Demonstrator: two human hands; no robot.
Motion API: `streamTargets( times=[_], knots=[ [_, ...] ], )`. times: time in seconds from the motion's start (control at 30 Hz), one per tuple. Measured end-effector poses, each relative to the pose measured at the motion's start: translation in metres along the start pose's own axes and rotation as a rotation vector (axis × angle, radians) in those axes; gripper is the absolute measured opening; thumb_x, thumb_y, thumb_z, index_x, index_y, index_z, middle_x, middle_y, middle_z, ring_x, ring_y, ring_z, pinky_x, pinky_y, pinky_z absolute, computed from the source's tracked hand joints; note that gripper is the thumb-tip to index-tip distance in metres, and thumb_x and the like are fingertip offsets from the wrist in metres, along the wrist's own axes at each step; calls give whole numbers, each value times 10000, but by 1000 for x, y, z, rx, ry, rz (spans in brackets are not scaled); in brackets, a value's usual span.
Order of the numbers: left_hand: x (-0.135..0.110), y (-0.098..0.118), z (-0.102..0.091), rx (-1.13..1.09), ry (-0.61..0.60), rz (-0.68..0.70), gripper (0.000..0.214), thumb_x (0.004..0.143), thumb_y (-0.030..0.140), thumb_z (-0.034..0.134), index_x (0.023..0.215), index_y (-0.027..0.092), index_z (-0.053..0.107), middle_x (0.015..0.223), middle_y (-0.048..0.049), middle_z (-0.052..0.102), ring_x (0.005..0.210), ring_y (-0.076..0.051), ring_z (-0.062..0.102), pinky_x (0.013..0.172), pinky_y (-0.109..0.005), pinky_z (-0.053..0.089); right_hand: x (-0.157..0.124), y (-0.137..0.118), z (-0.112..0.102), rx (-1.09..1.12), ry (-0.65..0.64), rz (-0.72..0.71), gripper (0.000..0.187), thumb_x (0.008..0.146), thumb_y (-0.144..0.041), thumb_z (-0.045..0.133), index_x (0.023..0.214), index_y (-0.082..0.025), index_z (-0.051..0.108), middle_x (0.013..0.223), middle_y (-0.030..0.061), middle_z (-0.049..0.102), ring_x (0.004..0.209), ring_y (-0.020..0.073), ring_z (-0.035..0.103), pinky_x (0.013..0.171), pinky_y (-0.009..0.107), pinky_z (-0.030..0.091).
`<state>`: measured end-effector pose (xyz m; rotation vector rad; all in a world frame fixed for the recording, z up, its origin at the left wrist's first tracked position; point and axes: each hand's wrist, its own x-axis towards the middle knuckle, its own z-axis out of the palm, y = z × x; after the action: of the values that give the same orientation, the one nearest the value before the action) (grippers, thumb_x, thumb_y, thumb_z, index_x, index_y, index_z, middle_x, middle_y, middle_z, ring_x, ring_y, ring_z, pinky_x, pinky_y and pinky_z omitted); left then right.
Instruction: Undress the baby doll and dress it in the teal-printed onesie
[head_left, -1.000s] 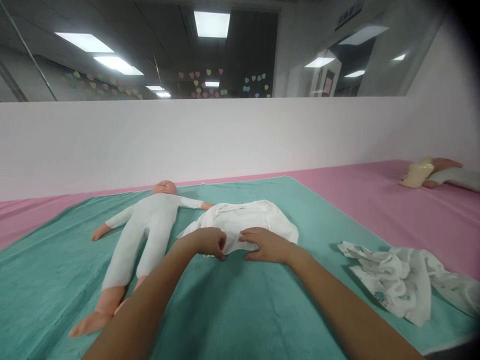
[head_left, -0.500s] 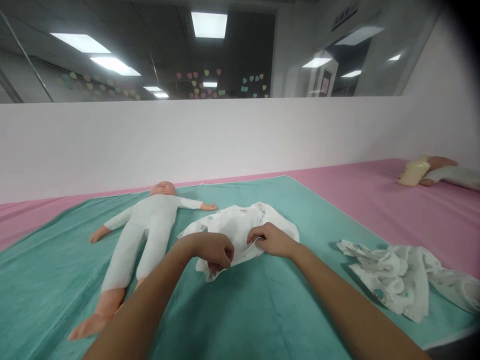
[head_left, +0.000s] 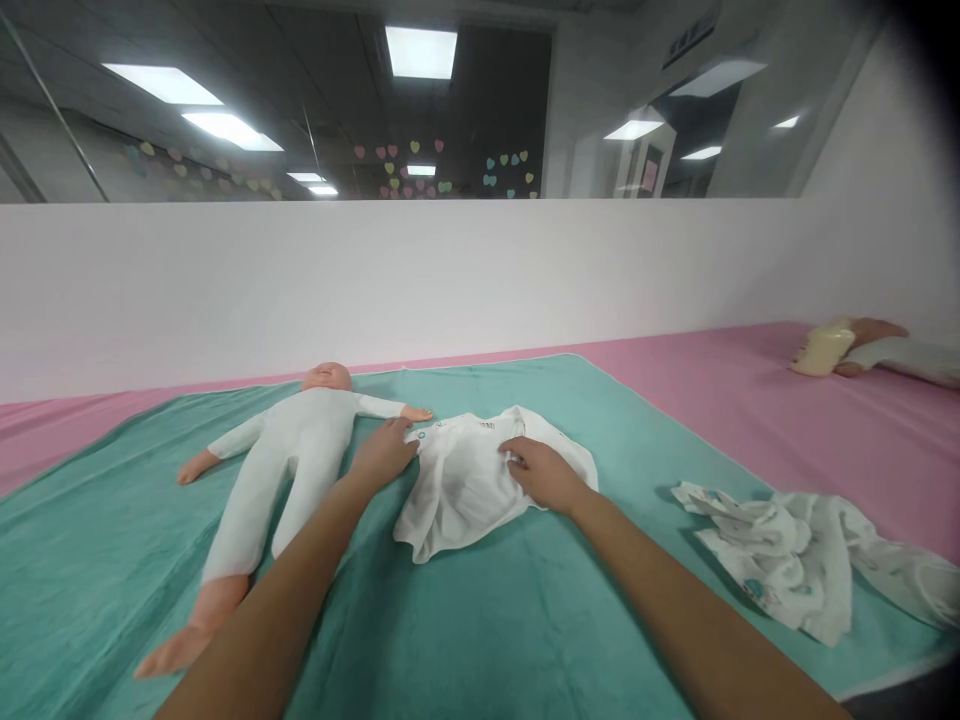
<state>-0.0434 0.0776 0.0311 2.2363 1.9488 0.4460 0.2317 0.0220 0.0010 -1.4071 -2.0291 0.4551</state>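
1. Lying at nine o'clock from the white garment, a doll stretched one hand close to its upper edge, crowding that side; the left forearm hid part of its legs.
2. The left hand had moved from the near hem to the garment's ten-o'clock corner, fingers bent; whether its grip pinched cloth could not be told.
3. The garment, mid-sheet on the green sheet, had its near hem freed, so it seemed more spread, though creased.
4. The right hand lay over its three-o'clock side, grip half-curled, hold unclear.
5. A crumpled cloth lay past three o'clock, well apart.
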Motion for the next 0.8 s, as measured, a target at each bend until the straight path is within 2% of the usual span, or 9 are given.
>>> streamTargets(
  times=[0.1, 0.2, 0.4, 0.47, 0.6, 0.67, 0.8],
  knots=[
    [7, -17, 9, 34, -69, -51, 399, 782, 444, 480, 1072, 177, 543, 1149, -115, 590, 1037, -272, 549, 772, -313, 413, -3, -9, 14, -70, -69, -100, 387, 853, -307, 421, 1220, -246, 530, 1320, 28, 505, 1184, 215, 465, 995, 373, 358],
    [9, -23, 11, 40, -81, -55, 414, 745, 426, 529, 1072, 172, 541, 1118, -121, 607, 1015, -276, 557, 755, -312, 417, -5, -17, 23, -97, -162, -163, 431, 879, -386, 390, 1277, -254, 488, 1385, 21, 440, 1255, 218, 396, 1044, 385, 312],
    [2, -23, -10, 20, -142, -10, 358, 687, 243, 545, 1042, 208, 571, 1012, -53, 653, 850, -207, 609, 652, -254, 433, -7, -19, 28, -133, -284, -181, 496, 879, -441, 388, 1323, -229, 453, 1434, 42, 373, 1308, 237, 327, 1079, 411, 257],
    [-1, -23, -20, 40, -69, -25, 358, 721, 209, 492, 1072, 228, 563, 1045, -58, 638, 871, -211, 600, 678, -269, 431, -7, -18, 27, -133, -293, -185, 494, 882, -440, 386, 1327, -234, 448, 1442, 40, 360, 1314, 237, 316, 1082, 415, 251],
    [-7, -22, -32, 199, 196, -37, 369, 770, 137, 399, 1076, 253, 570, 1063, -74, 604, 968, -242, 552, 728, -314, 422, -8, -18, 27, -141, -284, -211, 480, 890, -445, 373, 1314, -239, 464, 1444, 38, 358, 1316, 237, 315, 1082, 408, 249],
    [-9, -22, -34, 305, 200, -38, 356, 789, 141, 383, 1069, 238, 581, 1047, -101, 590, 970, -262, 538, 727, -336, 424, -7, -19, 27, -145, -285, -213, 483, 892, -450, 368, 1316, -238, 462, 1443, 40, 359, 1317, 237, 315, 1083, 408, 246],
    [-11, -20, -29, 427, 92, -19, 389, 798, 137, 393, 1140, 220, 558, 1125, -129, 548, 1007, -276, 517, 799, -394, 414, -7, -18, 28, -155, -295, -192, 491, 891, -449, 369, 1322, -230, 452, 1446, 45, 353, 1325, 237, 299, 1084, 415, 242]
  ],
)
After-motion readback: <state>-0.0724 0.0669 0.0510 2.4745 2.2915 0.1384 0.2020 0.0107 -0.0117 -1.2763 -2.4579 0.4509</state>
